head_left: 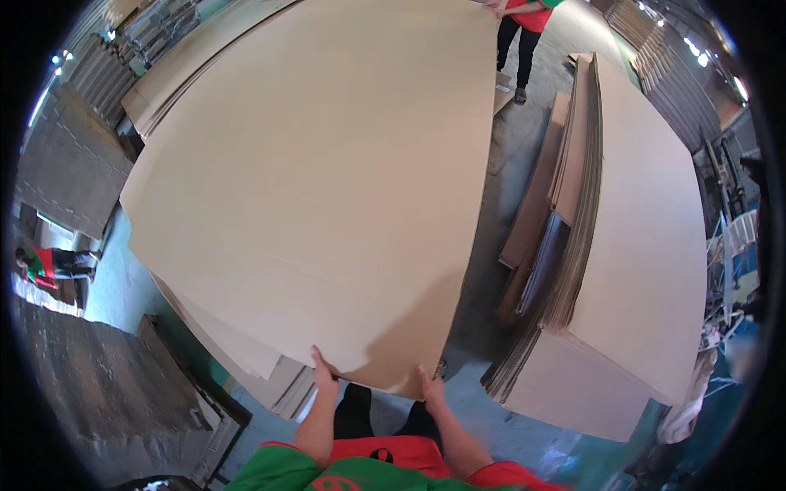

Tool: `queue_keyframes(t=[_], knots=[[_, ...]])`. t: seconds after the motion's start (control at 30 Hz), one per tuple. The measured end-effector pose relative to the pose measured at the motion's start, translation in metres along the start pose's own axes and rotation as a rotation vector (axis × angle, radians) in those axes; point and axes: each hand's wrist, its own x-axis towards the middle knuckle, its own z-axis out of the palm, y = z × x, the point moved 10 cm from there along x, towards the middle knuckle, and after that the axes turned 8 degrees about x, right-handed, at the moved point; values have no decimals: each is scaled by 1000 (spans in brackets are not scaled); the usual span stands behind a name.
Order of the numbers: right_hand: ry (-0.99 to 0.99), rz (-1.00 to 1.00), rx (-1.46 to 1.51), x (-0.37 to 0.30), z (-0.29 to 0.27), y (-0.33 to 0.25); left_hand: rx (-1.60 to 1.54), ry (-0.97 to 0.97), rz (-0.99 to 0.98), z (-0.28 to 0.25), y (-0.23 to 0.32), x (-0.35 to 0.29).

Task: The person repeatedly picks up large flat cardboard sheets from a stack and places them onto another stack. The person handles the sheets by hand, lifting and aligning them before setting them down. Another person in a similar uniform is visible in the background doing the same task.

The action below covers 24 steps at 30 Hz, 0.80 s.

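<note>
A large tan cardboard sheet (344, 180) stretches away from my body and fills the middle of the view. My left hand (322, 368) grips its near edge, thumb on top and fingers hidden beneath. Close to the sheet's near right corner, my right hand (429, 386) holds the same edge in the same way. At the far right end of the sheet stands a co-worker (524, 29) in red, green and black, with a hand at the sheet's far edge. More cardboard sheets (237, 335) lie below the near left side of the held one.
To the right rises a tall stack of cardboard sheets (639, 221), with narrower brown pieces (540, 180) along its left side. Another stack (188, 74) lies at the far left. A dark-covered pile (106, 376) stands at lower left. A second person (53, 263) is farther left.
</note>
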Motion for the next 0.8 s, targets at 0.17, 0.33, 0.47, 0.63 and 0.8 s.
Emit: queue_keyframes(t=[0.17,0.33,0.47,0.63,0.8], knots=[[-279,325,132,-58,38,82,3,-122,68,-54,28,-2],[-503,786,393,-101,51,118,-5,-101,182,-85,54,10],[-602,591,254,-87,56,108,-17,-72,213,-91,55,19],[-416,432,243,-87,78,114,57,-52,152,-103,60,16],[-140,205,143,-103,42,68,-22,-174,117,-76,53,-25]])
